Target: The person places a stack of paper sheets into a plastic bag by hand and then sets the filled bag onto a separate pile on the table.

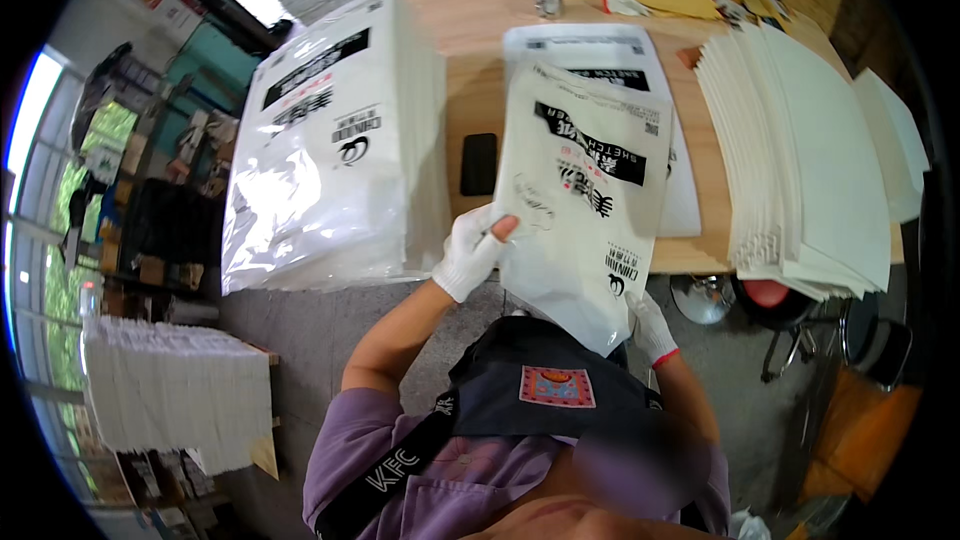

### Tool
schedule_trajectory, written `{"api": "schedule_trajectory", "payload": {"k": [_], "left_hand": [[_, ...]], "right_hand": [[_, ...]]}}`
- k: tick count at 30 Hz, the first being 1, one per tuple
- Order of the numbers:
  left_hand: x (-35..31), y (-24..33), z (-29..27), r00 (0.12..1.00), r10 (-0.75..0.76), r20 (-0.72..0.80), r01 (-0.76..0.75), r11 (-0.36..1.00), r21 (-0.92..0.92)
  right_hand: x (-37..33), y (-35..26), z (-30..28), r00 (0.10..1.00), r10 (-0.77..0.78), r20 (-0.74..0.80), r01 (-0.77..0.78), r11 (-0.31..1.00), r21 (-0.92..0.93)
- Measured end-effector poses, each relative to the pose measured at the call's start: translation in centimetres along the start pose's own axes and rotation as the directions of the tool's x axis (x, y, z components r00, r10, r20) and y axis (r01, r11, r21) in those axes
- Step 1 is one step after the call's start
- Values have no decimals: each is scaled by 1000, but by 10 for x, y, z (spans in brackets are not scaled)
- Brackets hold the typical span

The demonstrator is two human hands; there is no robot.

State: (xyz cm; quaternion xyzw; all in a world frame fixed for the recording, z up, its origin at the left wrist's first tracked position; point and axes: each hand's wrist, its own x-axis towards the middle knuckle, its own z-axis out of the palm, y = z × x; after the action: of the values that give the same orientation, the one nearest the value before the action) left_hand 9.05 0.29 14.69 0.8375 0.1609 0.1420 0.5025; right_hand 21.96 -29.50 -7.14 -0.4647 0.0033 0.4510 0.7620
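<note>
In front of me I hold a white plastic packet (pixel 575 180) with black printed bands, its near end hanging past the table edge. My left hand (pixel 470 250), in a white knit glove with the thumb tip bare, is closed on the packet's left edge. At its lower right corner my right hand (pixel 652 328), also gloved, grips the edge; the bag hides part of its fingers. Whether sheets are inside the packet, I cannot tell. Beneath its far end lies a similar printed packet (pixel 678 165) on the table.
A tall pile of shiny printed packets (pixel 310 150) stands left on the wooden table (pixel 465 50), beside a black phone (pixel 479 164). Fanned white paper stacks (pixel 815 160) lie on the right. A stool (pixel 768 295) stands below the table's right side; stacked paper (pixel 180 390) sits lower left.
</note>
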Motion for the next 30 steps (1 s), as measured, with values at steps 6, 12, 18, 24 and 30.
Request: {"api": "schedule_trajectory", "payload": {"k": [6,12,18,24,30], "left_hand": [[-82,5,-121,853,213,-476,-143,973,178],[-68,69,-261,398,70,-915,-497,855,-151],[-158,-129,-375,489,-272,-829,632,765,122],[-173,-187,-276,83,-273,-958,-252,925,-285],[-192,-331,-120,280,-626,-728,385,768,-513]], "right_hand": [[59,-60,126,925,5,380,26,997,-76],[124,-123,334,788,35,614,225,913,-341],[118,-108,407,803,42,594,409,687,-601],[99,-124,321,767,-27,642,419,778,-468],[-1,-176,121,868,-428,253,413,337,-846]]}}
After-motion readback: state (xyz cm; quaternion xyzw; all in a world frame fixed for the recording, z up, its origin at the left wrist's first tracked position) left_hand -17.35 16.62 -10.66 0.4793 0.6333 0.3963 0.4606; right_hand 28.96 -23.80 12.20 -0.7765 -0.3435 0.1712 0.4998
